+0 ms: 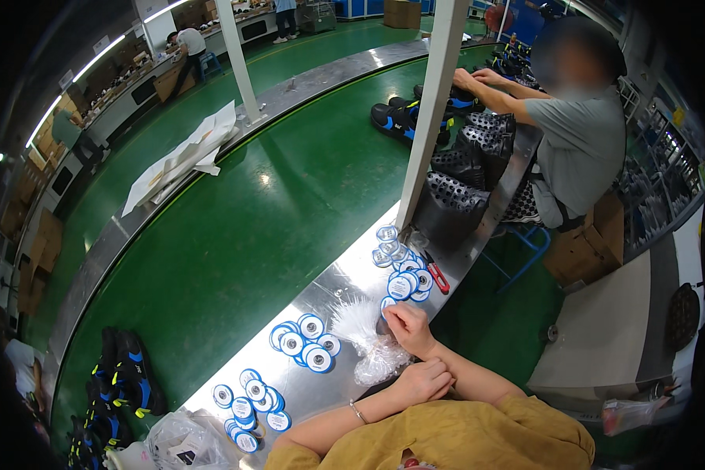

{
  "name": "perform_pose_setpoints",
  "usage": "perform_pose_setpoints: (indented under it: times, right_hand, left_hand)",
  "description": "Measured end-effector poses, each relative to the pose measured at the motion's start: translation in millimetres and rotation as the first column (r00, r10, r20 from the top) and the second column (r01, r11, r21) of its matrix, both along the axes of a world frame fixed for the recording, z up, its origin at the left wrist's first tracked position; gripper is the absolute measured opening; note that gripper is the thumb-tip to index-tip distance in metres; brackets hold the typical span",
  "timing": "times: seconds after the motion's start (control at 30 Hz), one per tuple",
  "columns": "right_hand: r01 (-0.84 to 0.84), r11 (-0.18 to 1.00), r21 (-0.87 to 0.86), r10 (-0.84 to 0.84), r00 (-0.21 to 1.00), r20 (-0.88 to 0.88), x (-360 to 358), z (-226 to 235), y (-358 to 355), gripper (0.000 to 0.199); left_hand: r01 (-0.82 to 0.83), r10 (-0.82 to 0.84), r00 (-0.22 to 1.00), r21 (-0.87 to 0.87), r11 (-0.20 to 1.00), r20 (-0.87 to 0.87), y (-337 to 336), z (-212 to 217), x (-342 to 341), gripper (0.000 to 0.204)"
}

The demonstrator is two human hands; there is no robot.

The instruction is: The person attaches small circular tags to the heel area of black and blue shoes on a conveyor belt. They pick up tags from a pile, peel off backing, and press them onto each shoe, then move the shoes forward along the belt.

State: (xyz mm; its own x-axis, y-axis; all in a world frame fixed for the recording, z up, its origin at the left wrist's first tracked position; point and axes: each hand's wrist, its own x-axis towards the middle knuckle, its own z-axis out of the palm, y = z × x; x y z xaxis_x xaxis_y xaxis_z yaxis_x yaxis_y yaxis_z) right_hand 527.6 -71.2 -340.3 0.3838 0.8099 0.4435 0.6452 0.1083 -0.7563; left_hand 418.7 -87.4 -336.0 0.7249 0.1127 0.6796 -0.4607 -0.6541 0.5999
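My right hand [409,327] is closed, its curled fingertips beside a bundle of thin clear plastic strands [354,319] and close to a round blue-and-white tag [388,304]. Whatever those fingers hold, if anything, is hidden. Curled against my right forearm is my left hand [427,381], with a bracelet on its wrist; its inside does not show. A crumpled clear plastic bag [380,365] lies under the strands. Piles of round blue-rimmed tags [310,325] spread along the metal ledge, with another pile [251,399] nearer my left and one [409,280] beyond my right hand.
A red-handled cutter [439,278] lies by the far tags. Black perforated boots [454,196] stand behind a white post [431,117]. A green conveyor [235,227] carries black-and-blue shoes [137,372]. A co-worker [580,133] sits at the right; a clear bag [184,442] lies lower left.
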Motion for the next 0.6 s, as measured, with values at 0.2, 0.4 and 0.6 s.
perform_pose_setpoints:
  times: [0.2, 0.4, 0.6]
  right_hand:
    - [-0.001, 1.0, 0.002, 0.001, 1.0, 0.01, -1.0, 2.3, 0.9, 0.004]
    - [-0.002, 1.0, -0.007, 0.002, 1.0, 0.01, 0.0, 1.0, -0.4, 0.004]
    - [-0.009, 1.0, 0.002, 0.009, 1.0, 0.017, 0.0, 1.7, 0.6, 0.003]
  left_hand:
    - [-0.003, 0.003, 1.0, -0.004, 1.0, -0.004, 0.2, 0.3, -0.3, 0.014]
    - [0.001, -0.001, 1.0, -0.005, 1.0, 0.008, 0.1, 1.2, 0.2, 0.013]
    - [0.005, -0.005, 1.0, -0.009, 1.0, 0.012, 0.1, -1.0, 0.2, 0.013]
